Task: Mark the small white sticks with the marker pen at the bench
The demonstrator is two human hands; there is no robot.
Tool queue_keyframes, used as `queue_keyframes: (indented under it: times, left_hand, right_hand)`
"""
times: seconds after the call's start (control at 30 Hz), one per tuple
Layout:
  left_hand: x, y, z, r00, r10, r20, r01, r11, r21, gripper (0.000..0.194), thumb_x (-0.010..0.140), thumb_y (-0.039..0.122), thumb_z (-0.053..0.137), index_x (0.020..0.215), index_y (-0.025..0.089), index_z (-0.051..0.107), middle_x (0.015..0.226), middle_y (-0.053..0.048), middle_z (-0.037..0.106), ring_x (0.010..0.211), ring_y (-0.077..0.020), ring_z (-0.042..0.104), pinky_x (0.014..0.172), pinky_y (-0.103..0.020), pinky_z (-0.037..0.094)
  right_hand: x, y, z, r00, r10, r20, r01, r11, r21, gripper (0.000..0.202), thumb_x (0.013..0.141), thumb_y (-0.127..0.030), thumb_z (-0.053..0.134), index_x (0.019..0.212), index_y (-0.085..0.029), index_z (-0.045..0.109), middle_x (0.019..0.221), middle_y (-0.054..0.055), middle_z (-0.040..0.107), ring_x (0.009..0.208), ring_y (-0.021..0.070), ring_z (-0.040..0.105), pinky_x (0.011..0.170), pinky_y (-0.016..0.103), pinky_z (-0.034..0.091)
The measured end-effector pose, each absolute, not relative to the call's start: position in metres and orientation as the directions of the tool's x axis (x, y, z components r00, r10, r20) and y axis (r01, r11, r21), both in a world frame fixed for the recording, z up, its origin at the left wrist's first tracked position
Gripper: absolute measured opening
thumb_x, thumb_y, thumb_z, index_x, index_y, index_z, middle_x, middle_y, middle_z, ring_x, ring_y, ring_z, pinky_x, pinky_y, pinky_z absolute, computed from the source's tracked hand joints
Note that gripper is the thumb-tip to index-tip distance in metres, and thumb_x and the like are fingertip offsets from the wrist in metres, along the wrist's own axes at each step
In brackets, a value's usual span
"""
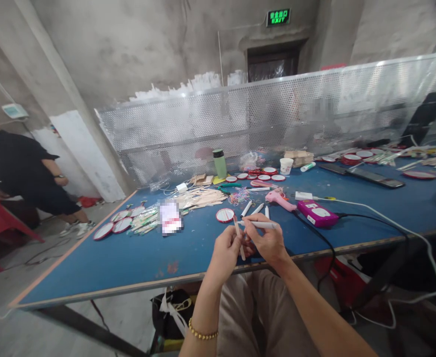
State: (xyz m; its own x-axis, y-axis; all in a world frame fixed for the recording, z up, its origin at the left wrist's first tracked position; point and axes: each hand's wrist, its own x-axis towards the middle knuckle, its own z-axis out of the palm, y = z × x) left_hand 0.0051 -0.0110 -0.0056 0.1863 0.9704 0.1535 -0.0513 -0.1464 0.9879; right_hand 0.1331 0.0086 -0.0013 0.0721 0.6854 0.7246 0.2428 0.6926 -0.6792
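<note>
The white stick (258, 224) lies level across the frame's centre, pinched at its near end in my right hand (268, 243), while my left hand (225, 253) grips a wooden stick (239, 240) slanting beneath it, over the worktop (129, 258) edge.

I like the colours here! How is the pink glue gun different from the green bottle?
The pink glue gun lies flat on the blue table; the green bottle stands upright. The glue gun lies nearer the hands; the bottle stands farther back, by the mesh screen. Neither is touched.
</note>
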Motion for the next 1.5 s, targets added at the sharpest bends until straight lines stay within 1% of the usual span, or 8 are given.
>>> queue_keyframes:
  times: [0.27,0.7,0.9,1.03,1.5]
  left_hand:
    - [0.0056,-0.0103,-0.0064,0.184,0.966,0.183,-0.023,-0.182,0.983,0.034,0.080,0.051,0.061,0.084,0.018,0.053,0.068,0.000,0.063,0.055,-0.0155,0.063,0.059,-0.031,0.055]
    - [0.0061,-0.0111,-0.0057,0.189,0.968,0.166,-0.060,-0.157,0.986,0.037,0.077,0.053,0.064,0.083,0.019,0.053,0.067,0.001,0.063,0.055,-0.0155,0.063,0.058,-0.031,0.055]
    - [0.0053,-0.0102,-0.0068,0.180,0.966,0.187,-0.027,-0.185,0.982,0.037,0.078,0.053,0.062,0.084,0.018,0.054,0.068,0.000,0.063,0.056,-0.0159,0.063,0.058,-0.031,0.055]
    - [0.0046,-0.0099,-0.0076,0.178,0.965,0.193,-0.014,-0.194,0.981,0.037,0.079,0.053,0.061,0.084,0.017,0.054,0.069,0.000,0.062,0.057,-0.0161,0.063,0.059,-0.031,0.055]
    - [0.0040,-0.0104,-0.0077,0.174,0.970,0.168,-0.041,-0.164,0.986,0.038,0.077,0.054,0.063,0.084,0.017,0.053,0.068,0.001,0.062,0.055,-0.0159,0.063,0.059,-0.033,0.056]
  right_hand:
    - [0.1336,0.0086,0.0003,0.058,0.674,0.737,0.267,0.700,-0.662,0.017,0.087,-0.029,0.055,0.078,-0.020,0.067,0.066,0.001,0.069,0.057,0.0151,0.065,0.058,0.026,0.053]
    - [0.1333,0.0100,-0.0030,0.071,0.671,0.738,0.248,0.705,-0.665,0.017,0.087,-0.030,0.055,0.078,-0.021,0.067,0.065,0.001,0.068,0.054,0.0147,0.063,0.055,0.026,0.052]
    - [0.1326,0.0090,-0.0017,0.063,0.662,0.747,0.269,0.710,-0.651,0.016,0.087,-0.028,0.056,0.079,-0.021,0.067,0.067,0.001,0.069,0.058,0.0154,0.065,0.060,0.026,0.053]
    - [0.1318,0.0087,-0.0006,0.057,0.655,0.753,0.281,0.713,-0.642,0.016,0.087,-0.028,0.055,0.079,-0.021,0.067,0.068,0.001,0.069,0.057,0.0152,0.065,0.061,0.027,0.054]
    - [0.1322,0.0090,-0.0024,0.063,0.671,0.739,0.269,0.701,-0.660,0.017,0.087,-0.029,0.055,0.080,-0.019,0.067,0.067,0.002,0.069,0.057,0.0149,0.065,0.055,0.025,0.052]
